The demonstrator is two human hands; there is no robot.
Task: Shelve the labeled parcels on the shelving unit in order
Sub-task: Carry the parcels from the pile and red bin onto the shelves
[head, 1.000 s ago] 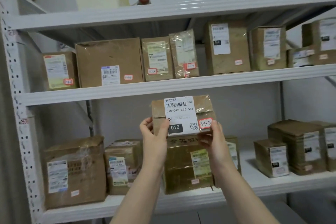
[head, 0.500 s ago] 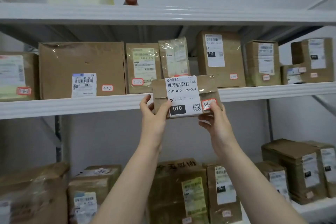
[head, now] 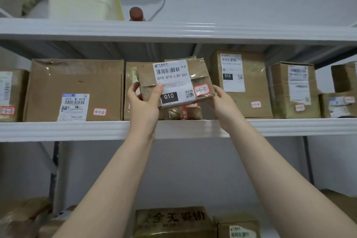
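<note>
A: Left end of the middle shelf point(head: 67, 130)?
B: A parcel tagged 3-1-1 point(head: 7, 94), cut off by the frame edge. Then a big box tagged 3-1-2 point(head: 75, 87). Both stand on the shelf.
A: Hands?
B: The left hand point(head: 144, 100) grips the held parcel point(head: 173, 81) by its left edge, thumb on the front face, fingers curled behind. The right hand point(head: 222, 100) is curled round the lower right corner from beneath.
A: Parcel position?
B: In the air, above the shelf's front lip, slightly tilted, label facing the camera. Its red-bordered tag reads 3-1-5. It hides most of the parcels behind it, so I can't read their tags.
A: Right of it?
B: A box tagged 3-1-6 point(head: 241, 83) just behind the right hand, then a taped box point(head: 293, 89). Both are on the shelf.
</note>
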